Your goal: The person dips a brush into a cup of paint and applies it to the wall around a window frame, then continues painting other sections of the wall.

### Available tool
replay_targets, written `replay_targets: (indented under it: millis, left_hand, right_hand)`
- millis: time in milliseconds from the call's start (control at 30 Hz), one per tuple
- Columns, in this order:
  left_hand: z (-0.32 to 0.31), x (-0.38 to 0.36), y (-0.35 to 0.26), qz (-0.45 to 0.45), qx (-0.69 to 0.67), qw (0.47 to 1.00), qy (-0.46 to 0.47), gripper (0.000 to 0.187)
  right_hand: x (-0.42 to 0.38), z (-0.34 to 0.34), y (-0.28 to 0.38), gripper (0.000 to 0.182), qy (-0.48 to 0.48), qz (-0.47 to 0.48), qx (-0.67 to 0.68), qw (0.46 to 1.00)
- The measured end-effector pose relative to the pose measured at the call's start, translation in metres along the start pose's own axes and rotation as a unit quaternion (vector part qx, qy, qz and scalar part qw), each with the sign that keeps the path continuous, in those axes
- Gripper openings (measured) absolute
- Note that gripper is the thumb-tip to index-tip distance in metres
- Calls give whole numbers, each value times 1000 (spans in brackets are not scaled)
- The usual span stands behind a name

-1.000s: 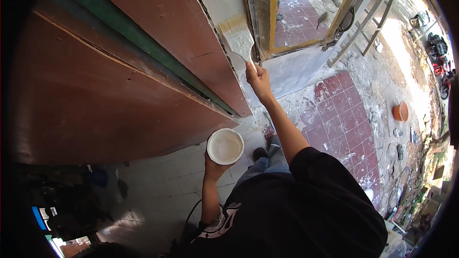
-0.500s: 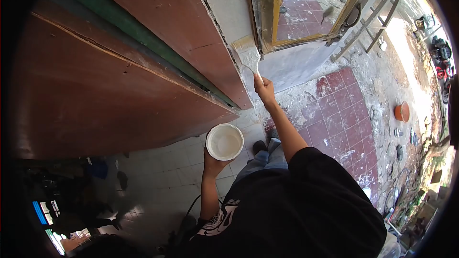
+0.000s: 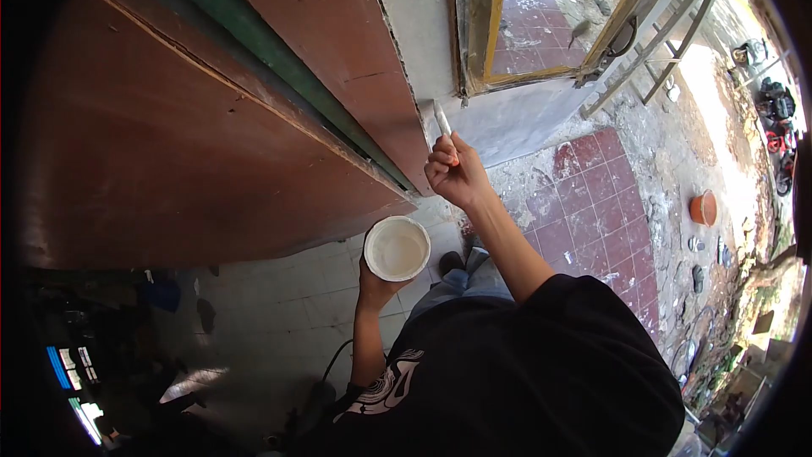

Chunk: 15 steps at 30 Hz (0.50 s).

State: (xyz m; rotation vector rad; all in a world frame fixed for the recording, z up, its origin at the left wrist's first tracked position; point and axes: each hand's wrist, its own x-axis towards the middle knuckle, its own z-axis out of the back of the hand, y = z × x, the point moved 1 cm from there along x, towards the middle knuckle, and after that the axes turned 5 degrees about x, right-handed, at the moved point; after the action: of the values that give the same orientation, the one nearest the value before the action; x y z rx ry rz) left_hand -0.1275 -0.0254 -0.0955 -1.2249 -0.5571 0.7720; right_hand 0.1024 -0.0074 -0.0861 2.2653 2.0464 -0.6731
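Observation:
My right hand (image 3: pixel 458 174) is closed around the handle of a paintbrush (image 3: pixel 441 118), which I see nearly edge-on. The brush's head points up at the pale strip of wall (image 3: pixel 420 42) beside the red-brown wooden door frame (image 3: pixel 338 51). Lower down, my left hand (image 3: pixel 376 289) grips a white paint tub (image 3: pixel 370 247) from its side and below. Off-white paint (image 3: pixel 398 252) fills part of the tub, and its rim is smeared.
A window with a yellow-edged frame (image 3: pixel 491 25) stands right of the brush, above a bluish-white wall (image 3: pixel 529 114). Behind it leans a ladder (image 3: pixel 689 30). Paint-spattered red tiles (image 3: pixel 592 203) and an orange bucket (image 3: pixel 703 208) lie to the right. A large brown door panel (image 3: pixel 169 152) fills the left.
My right hand has turned the brush from broad side to edge-on and shifted it slightly lower and left. The tub in my left hand has hardly moved.

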Motion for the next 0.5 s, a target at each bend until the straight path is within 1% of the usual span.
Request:
replay_targets:
  millis: [67,133,233,333,400,467,500]
  left_hand:
    - [0,-1,-2,-4,2,1000,-7,81]
    - [2,-3,-5,-8,4,1000,-16,82]
    - [7,-4,-6,-18,-12,999,-36,83]
    - [12,-5,-3,-13,-15,999,-48,84]
    - [12,-4,-1,6,-39,998,-39,83]
    - [13,-3,-1,1,-28,999,-37,83]
    - [13,-1,-2,-5,-14,999,-33,82]
  right_hand:
    - [9,-39,-3,30,39,4,69,997]
    - [17,-80,3,21,55,11,133,990]
    - [17,-126,4,16,28,17,141,990]
    - [1,-148,2,16,26,-1,103,994]
    - [-12,-150,3,16,33,-16,82,996]
    - [-30,-149,1,16,113,-52,15,992]
    - [-42,-150,-2,21,59,-42,9,997]
